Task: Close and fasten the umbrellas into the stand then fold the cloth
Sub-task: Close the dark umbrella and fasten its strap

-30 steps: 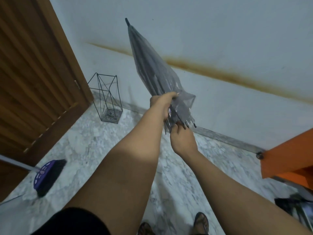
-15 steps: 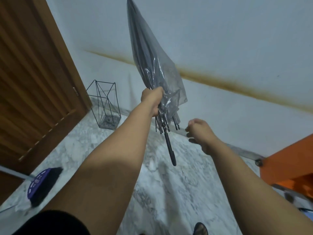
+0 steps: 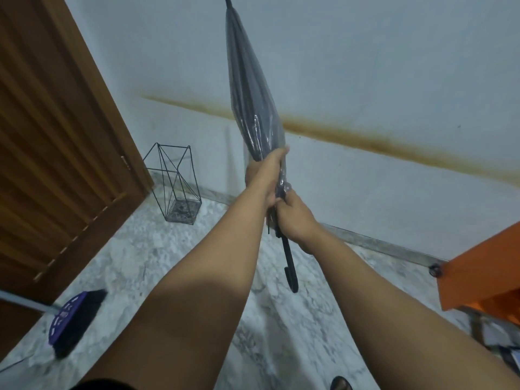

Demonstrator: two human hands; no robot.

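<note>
**Both hands on umbrella, canopy gathered, not yet in stand**

Since the earlier frame the right hand (image 3: 295,218) has come back onto the umbrella (image 3: 253,102), and the canopy looks tighter, tip raised out of the top edge of view.

Nearest: broom (image 3: 71,319) lies at the floor's left edge; orange furniture (image 3: 484,277) at the right edge. Hook handle (image 3: 291,271) hangs free below the hands, over the marble floor (image 3: 135,263).

Mid: right hand wrapped around the shaft just above the handle, fingers closed on it. Left hand (image 3: 266,175) just above, touching it, fingers closed around the bunched lower canopy. Strap not visible; cannot tell if fastened.

Far: wire stand (image 3: 176,182) in the floor's back-left corner, beside the door (image 3: 50,122), against the wall; well apart from the umbrella, looks empty.

Risks, as judged: slick plastic canopy may spring loose if the left grip eases before the strap is closed. Light wire stand could tip if the umbrella drops in at an angle. Tip may catch a wire.
</note>
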